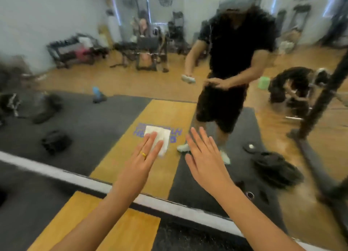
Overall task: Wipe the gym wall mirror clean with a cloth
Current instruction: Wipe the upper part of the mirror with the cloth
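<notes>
Wiping is judged to be the step in hand: the white folded cloth (pixel 160 136) is pressed low on the large wall mirror (pixel 105 85) by the straight-fingered left hand (pixel 143 156), the right hand (pixel 203 156) is held open and empty, and a firm sweep across is needed next.

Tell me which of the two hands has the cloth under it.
The left hand, which wears a gold ring: it lies flat on the white cloth. The right hand has neither.
</notes>
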Tool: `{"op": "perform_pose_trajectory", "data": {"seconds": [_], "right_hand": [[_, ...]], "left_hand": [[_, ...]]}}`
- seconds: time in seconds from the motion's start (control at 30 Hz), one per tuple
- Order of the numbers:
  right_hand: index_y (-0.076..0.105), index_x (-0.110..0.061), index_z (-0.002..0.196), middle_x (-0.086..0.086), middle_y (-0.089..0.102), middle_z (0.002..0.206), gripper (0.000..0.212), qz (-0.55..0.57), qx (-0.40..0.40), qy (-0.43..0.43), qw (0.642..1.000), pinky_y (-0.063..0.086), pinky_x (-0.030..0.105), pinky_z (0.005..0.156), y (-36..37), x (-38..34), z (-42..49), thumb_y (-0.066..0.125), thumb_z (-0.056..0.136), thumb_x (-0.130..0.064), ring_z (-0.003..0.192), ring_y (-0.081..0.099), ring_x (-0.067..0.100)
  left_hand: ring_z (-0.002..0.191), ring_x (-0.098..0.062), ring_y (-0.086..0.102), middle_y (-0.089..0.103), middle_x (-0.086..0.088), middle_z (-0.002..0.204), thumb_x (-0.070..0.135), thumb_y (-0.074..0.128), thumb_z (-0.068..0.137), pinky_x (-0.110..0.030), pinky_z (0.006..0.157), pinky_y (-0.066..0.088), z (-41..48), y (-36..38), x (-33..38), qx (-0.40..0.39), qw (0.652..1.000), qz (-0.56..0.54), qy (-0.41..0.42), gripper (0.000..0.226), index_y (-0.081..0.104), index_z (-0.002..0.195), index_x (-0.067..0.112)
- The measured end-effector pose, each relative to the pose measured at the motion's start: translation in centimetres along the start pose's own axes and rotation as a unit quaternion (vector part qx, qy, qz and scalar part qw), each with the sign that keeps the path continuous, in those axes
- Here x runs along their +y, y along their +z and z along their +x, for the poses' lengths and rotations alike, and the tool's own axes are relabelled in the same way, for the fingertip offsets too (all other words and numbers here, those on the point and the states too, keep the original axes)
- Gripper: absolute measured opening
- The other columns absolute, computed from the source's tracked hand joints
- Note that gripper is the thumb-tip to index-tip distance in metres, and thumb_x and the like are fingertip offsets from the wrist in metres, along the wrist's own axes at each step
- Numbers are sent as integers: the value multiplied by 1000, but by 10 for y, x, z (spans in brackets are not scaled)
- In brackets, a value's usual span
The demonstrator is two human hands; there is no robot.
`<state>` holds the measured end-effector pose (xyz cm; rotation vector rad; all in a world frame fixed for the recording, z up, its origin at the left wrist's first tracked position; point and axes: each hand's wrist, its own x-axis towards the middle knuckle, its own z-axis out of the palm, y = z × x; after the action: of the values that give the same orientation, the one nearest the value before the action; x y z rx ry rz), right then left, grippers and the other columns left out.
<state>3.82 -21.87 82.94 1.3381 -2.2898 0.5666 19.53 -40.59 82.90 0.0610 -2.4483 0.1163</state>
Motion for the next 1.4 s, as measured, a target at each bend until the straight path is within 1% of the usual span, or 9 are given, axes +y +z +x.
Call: {"op": "perform_pose_trajectory", "data": {"seconds": [0.2, 0.33, 0.47, 0.6, 0.73, 0.93, 1.13, 1.2, 1.4], "right_hand": [[46, -10, 153, 10, 38, 163, 55, 61, 14, -127, 990, 27, 52, 122, 44, -182, 106, 41, 103, -33, 154, 27, 30], [45, -11, 154, 8, 38, 163, 56, 100, 39, -175, 979, 29, 49, 123, 62, -322, 178, 38, 103, -35, 155, 27, 27], [43, -10, 155, 8, 38, 164, 57, 106, 57, -210, 970, 25, 48, 124, 74, -441, 239, 35, 104, -36, 155, 25, 27], [39, -10, 157, 8, 34, 165, 59, 107, 57, -233, 965, 24, 49, 123, 94, -525, 283, 33, 104, -35, 156, 21, 27], [26, -15, 162, 3, 17, 171, 61, 107, 58, -251, 960, 7, 42, 128, 120, -570, 331, 30, 106, -36, 159, 1, 19], [32, -12, 160, 5, 23, 169, 60, 100, 111, -256, 955, 12, 44, 129, 171, -628, 440, 28, 105, -35, 159, 11, 25], [39, -9, 157, 8, 30, 167, 59, 92, 174, -247, 949, 20, 50, 124, 216, -678, 586, 35, 103, -31, 158, 17, 26], [41, -9, 156, 9, 33, 166, 59, 71, 202, -253, 943, 22, 51, 123, 224, -690, 631, 38, 101, -30, 157, 20, 27], [35, -9, 158, 9, 28, 167, 60, 12, 232, -247, 941, 15, 47, 126, 212, -710, 749, 35, 103, -32, 158, 13, 26]], "left_hand": [[155, -33, 23, 26, -17, 167, -16, 27, 93, -47, 116, 37, -99, -121, -136, 14, 989, 123, -81, 68, 34, 157, 7], [156, -26, 19, 31, -17, 166, -24, 53, 77, -50, 99, 55, -151, -218, -234, 43, 978, 146, -141, 82, 42, 154, 3], [150, -36, 32, 34, -21, 162, -29, 65, 59, -56, 110, 39, -190, -287, -317, 63, 958, 214, -181, 98, 45, 151, 0], [149, -38, 34, 35, -23, 162, -29, 61, 63, -59, 109, 42, -221, -315, -384, 69, 945, 243, -208, 92, 47, 150, -2], [150, -39, 33, 31, -22, 164, -19, 37, 84, -57, 113, 42, -227, -317, -449, 62, 949, 249, -184, 74, 38, 155, 2], [159, -25, 13, 25, -14, 168, -8, 27, 86, -40, 128, 10, -212, -307, -582, 103, 945, 248, -184, 76, 31, 159, 9], [159, -26, 16, 18, -12, 171, -19, 31, 78, -40, 128, 12, -156, -297, -734, 158, 943, 258, -140, 89, 24, 162, 11], [158, -27, 18, 21, -12, 171, -28, 45, 75, -40, 129, 13, -131, -296, -784, 176, 944, 254, -119, 97, 27, 162, 11], [153, -33, 26, 28, -18, 166, -29, 72, 68, -59, 112, 42, -33, -308, -913, 232, 951, 173, -113, 106, 31, 159, 10]]}}
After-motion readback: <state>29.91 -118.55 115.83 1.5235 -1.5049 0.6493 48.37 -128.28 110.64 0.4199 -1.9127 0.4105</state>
